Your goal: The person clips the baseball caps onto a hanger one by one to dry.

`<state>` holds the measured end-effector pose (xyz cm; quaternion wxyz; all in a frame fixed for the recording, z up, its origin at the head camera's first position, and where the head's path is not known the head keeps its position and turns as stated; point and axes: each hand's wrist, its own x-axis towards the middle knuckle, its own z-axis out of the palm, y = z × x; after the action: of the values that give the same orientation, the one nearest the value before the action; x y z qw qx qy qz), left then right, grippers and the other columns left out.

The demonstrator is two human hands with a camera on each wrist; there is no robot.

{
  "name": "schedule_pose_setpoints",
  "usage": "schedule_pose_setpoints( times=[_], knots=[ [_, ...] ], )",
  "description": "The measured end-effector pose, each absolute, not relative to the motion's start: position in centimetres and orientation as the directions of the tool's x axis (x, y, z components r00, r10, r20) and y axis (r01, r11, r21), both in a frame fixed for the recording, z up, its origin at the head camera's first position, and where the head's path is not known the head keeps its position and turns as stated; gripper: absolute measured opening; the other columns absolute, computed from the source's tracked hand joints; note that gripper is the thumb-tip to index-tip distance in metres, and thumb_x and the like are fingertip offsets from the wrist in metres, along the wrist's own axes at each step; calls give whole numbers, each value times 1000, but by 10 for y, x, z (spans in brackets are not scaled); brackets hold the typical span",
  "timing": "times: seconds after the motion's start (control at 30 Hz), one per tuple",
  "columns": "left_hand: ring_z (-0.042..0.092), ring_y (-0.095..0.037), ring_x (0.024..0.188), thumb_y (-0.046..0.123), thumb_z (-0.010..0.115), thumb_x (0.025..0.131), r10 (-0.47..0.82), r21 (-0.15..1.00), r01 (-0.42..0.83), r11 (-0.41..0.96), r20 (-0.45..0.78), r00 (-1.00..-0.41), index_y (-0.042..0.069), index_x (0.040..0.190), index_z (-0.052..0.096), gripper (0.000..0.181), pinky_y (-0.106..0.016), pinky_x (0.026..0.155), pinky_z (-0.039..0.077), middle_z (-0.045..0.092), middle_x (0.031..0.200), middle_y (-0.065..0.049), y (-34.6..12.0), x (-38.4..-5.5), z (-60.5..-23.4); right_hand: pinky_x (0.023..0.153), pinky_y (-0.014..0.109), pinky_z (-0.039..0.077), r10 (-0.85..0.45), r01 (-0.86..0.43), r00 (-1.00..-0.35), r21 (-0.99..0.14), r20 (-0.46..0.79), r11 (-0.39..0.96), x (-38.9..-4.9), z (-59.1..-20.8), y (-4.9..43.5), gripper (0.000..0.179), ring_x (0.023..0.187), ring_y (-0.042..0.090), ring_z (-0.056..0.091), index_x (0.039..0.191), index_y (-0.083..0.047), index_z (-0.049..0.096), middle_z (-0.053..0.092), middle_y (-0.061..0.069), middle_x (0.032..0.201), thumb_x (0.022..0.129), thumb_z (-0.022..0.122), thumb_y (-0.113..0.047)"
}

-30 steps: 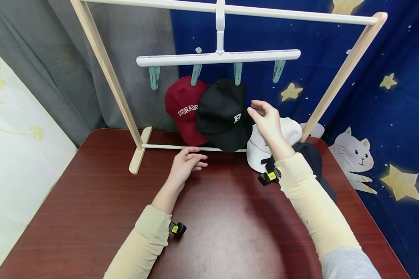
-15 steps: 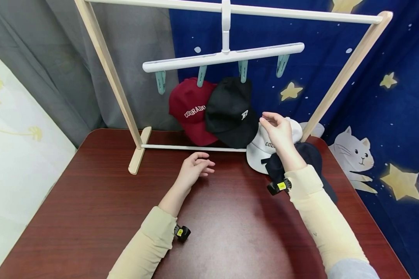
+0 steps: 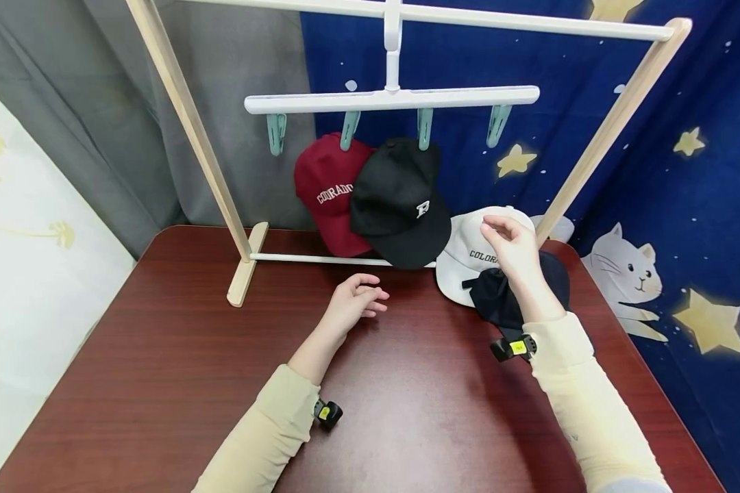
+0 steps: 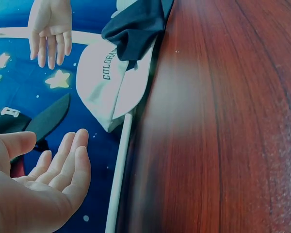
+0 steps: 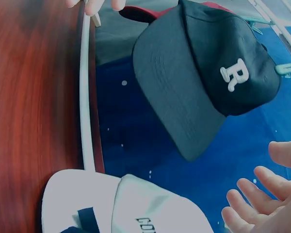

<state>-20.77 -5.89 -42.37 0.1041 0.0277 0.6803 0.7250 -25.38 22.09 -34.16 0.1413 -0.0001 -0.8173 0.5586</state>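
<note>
A maroon cap (image 3: 328,198) and a black cap (image 3: 397,205) hang side by side from teal clips (image 3: 424,129) on a white hanger (image 3: 321,103); the black one overlaps the maroon one. My right hand (image 3: 513,250) is in front of a white cap (image 3: 462,246), its fingers relaxed and holding nothing. The right wrist view shows the black cap's white letter R (image 5: 234,74) near that hand. My left hand (image 3: 353,305) hovers over the table below the black cap, palm up in the left wrist view, with loosely bent, bare fingers. A dark navy cap (image 3: 496,298) lies against the white cap.
The hanger hooks onto the top bar of a wooden rack (image 3: 617,130) standing on the brown table (image 3: 179,356). A low white rod (image 3: 321,259) joins the rack's feet. The outermost clips (image 3: 276,133) hold nothing. Grey and blue star-patterned curtains hang behind.
My right hand has moved right and down, away from the black cap. My left hand has drifted slightly right and down. The hanger with both caps swung, tilted, and is level again.
</note>
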Motion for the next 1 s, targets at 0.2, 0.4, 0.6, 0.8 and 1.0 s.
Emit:
schedule_pose_setpoints(
  times=[0.2, 0.4, 0.6, 0.8, 1.0],
  knots=[
    [69, -32, 83, 6, 59, 92, 204, 990, -130, -44, -119, -972, -1, 117, 55, 27, -37, 73, 54, 68, 100, -20, -54, -207, -422, 83, 15, 43, 189, -156, -954, -925, 231, 347, -241, -348, 231, 35, 91, 0, 56, 119, 11, 60, 62, -12, 96, 94, 62, -13],
    [68, -34, 86, 7, 59, 93, 239, 990, -135, -32, -124, -963, -2, 118, 54, 27, -39, 76, 54, 67, 103, -22, -47, -205, -420, 80, 12, 44, 216, -160, -948, -937, 234, 310, -230, -353, 245, 32, 89, -1, 57, 118, 12, 60, 62, -14, 94, 93, 63, -8],
    [70, -29, 80, 5, 59, 92, 247, 991, -127, -28, -117, -962, -1, 114, 55, 24, -36, 70, 55, 69, 99, -20, -40, -204, -420, 74, 12, 46, 268, -130, -939, -943, 216, 305, -219, -358, 263, 32, 84, -1, 59, 117, 10, 61, 65, -15, 91, 92, 63, -9],
    [70, -26, 77, 4, 58, 91, 258, 993, -113, -40, -99, -961, -2, 114, 55, 24, -33, 67, 55, 69, 98, -20, -31, -203, -416, 69, 12, 46, 308, -81, -933, -941, 187, 328, -211, -363, 284, 26, 79, 1, 59, 113, 2, 66, 63, -20, 87, 92, 65, -14],
    [70, -25, 76, 5, 59, 91, 267, 993, -111, -28, -99, -958, -2, 114, 55, 24, -29, 64, 54, 69, 99, -20, -22, -202, -414, 68, 10, 46, 359, -15, -921, -936, 150, 352, -201, -367, 303, 27, 77, 2, 59, 113, 0, 66, 62, -22, 84, 92, 65, -17]
  ],
)
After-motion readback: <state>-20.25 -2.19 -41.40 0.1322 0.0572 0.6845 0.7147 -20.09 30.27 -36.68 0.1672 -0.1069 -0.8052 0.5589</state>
